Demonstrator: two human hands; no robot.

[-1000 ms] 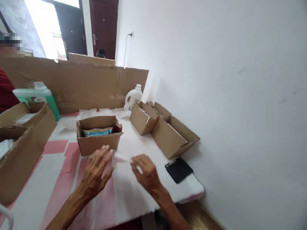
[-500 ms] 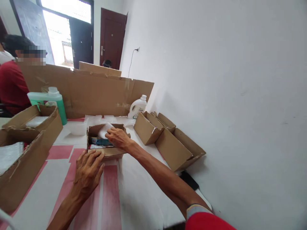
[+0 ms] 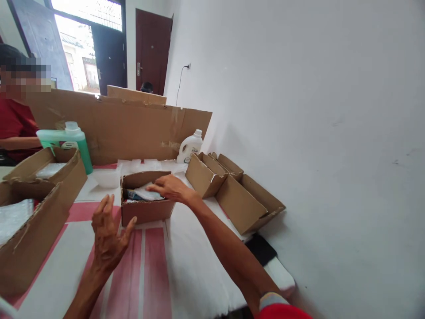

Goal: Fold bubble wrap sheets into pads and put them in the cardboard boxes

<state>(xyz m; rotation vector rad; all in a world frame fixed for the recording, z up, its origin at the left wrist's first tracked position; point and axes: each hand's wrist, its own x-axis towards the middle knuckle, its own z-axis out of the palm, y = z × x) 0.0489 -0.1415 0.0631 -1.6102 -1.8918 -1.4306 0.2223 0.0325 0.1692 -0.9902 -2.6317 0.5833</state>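
A small open cardboard box (image 3: 146, 212) stands in front of me on the red-and-white tabletop. Inside lies a translucent bubble-wrap packet (image 3: 146, 193), tilted over a blue printed item (image 3: 132, 195) that is mostly covered. Reaching over the box's right end, my right hand (image 3: 170, 187) rests its outstretched fingertips on or just above the packet; exact contact is hard to see. My left hand (image 3: 108, 235) hovers left of the box, fingers up and thumb spread towards the box's near corner, holding nothing.
Two larger cardboard boxes (image 3: 31, 235) with bubble-wrapped contents stand at left. A green liquid jug (image 3: 83, 150) and a white bottle (image 3: 191, 147) are by the cardboard partition (image 3: 133, 128). More open boxes (image 3: 242, 206) lean near the wall. A person in red (image 3: 16, 119) sits beyond.
The bubble-wrap packet, gripped by my right hand before, now lies lower in the box with the fingers loosened. My left hand has come off the box's near flap and moved left.
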